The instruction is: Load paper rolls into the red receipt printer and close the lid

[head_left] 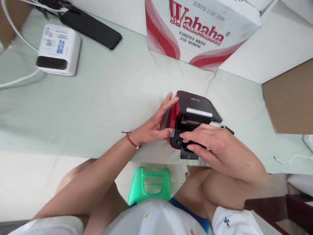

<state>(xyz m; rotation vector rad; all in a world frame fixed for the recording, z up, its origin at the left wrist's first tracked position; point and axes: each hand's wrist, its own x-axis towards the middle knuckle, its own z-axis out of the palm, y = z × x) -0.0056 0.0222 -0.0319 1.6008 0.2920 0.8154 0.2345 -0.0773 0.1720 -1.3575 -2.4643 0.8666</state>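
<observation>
A black-and-red machine (pixel 195 104), possibly a small label printer, sits near the table's front edge. Its near side lies exposed, with black inner parts, and a black flap (pixel 188 153) sticks out toward me. My left hand (pixel 157 122) holds the machine's left side, fingertips on the red wall and thumb on a small grey piece at the near left corner. Over the exposed part bends my right hand (pixel 211 142), fingers closed together at the black inner parts. What lies between those fingertips is hidden.
A Wahaha water carton (pixel 195 36) stands behind the machine. To the left are a white boxy device (pixel 58 49) with cables and a black phone-like slab (pixel 90 27). A cardboard box (pixel 290 98) stands at the right. Below the table edge is a green stool (pixel 149 186).
</observation>
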